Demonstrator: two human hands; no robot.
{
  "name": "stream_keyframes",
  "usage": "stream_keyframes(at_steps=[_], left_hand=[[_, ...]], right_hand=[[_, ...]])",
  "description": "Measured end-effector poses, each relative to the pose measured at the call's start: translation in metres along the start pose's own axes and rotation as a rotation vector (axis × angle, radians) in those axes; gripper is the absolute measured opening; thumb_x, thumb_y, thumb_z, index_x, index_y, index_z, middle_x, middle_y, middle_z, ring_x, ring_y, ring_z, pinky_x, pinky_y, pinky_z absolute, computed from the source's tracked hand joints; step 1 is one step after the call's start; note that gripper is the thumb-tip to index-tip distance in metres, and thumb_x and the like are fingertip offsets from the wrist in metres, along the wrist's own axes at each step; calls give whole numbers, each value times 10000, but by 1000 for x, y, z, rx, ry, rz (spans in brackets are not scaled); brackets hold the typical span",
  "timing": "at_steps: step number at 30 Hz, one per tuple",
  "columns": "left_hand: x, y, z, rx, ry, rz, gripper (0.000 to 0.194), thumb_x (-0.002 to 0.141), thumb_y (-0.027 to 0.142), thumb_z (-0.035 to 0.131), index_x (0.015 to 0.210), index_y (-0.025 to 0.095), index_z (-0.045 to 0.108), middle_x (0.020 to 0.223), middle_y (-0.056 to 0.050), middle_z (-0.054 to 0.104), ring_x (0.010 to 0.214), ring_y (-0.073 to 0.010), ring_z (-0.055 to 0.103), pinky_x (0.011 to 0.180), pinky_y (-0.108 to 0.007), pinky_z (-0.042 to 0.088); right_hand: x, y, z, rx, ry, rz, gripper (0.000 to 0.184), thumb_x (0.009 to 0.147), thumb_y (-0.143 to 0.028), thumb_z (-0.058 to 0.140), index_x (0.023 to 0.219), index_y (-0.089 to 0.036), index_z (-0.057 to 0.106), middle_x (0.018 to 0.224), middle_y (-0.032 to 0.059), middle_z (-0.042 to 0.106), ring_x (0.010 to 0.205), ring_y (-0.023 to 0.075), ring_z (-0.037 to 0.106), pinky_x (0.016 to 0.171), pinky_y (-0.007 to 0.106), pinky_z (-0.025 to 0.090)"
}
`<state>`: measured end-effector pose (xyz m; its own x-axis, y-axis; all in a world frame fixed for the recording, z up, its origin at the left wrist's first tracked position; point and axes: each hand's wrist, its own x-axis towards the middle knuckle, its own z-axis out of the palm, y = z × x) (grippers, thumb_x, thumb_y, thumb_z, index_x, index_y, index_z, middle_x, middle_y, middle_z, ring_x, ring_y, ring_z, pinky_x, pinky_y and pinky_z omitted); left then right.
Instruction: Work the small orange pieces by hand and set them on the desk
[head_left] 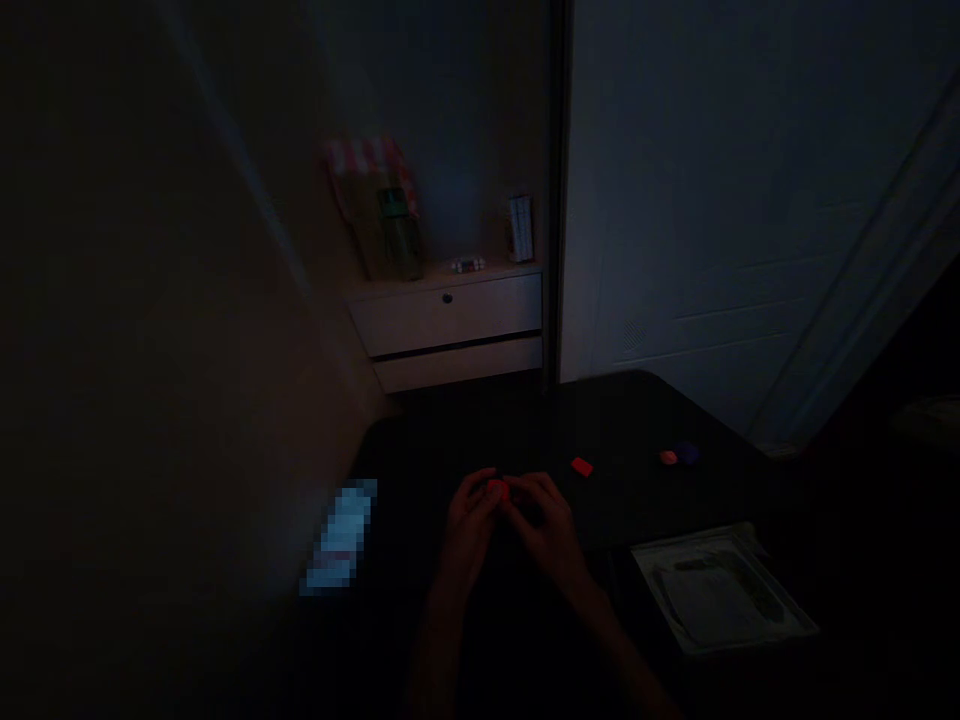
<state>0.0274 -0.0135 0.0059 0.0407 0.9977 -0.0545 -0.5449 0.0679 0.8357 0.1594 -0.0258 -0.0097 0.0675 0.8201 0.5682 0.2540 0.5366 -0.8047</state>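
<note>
In the dim head view, a small red lump (497, 490) sits between my two hands over the dark table. My left hand (474, 505) closes on its left side with curled fingers. From the right, my right hand (541, 508) pinches at the same lump with thumb and forefinger. Its exact kind is too dark to make out. Beyond my right hand lies a red block-shaped piece (582, 467). Farther right, a pinkish-orange lump (668, 457) rests against a dark purple lump (688, 454).
A pixelated bright rectangle (341, 540) is at the table's left edge. A pale flat packet (720, 590) lies at the near right. Behind the black table (450, 430) stand drawers (457, 320), with a green-capped bottle (401, 235) on top. A white door (675, 200) rises at the right.
</note>
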Motion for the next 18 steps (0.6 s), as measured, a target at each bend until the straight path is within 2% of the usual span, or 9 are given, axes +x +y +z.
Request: stream_keyframes(at_steps=[6, 18], left_hand=[[-1, 2, 1, 18, 1, -23, 455, 678, 262, 900, 1078, 173, 701, 923, -65, 763, 858, -175, 705, 779, -262, 513], [0, 0, -1, 0, 2, -19, 495, 636, 251, 926, 1070, 168, 704, 926, -69, 764, 879, -186, 715, 813, -278, 518]], right_hand=[[0, -1, -1, 7, 11, 2, 241, 919, -228, 686, 1153, -280, 714, 1044, 46, 636, 898, 194, 661, 822, 324, 560], [1, 0, -1, -6, 3, 4, 257, 918, -215, 675, 1164, -281, 707, 1053, 45, 640, 909, 192, 660, 836, 326, 556]])
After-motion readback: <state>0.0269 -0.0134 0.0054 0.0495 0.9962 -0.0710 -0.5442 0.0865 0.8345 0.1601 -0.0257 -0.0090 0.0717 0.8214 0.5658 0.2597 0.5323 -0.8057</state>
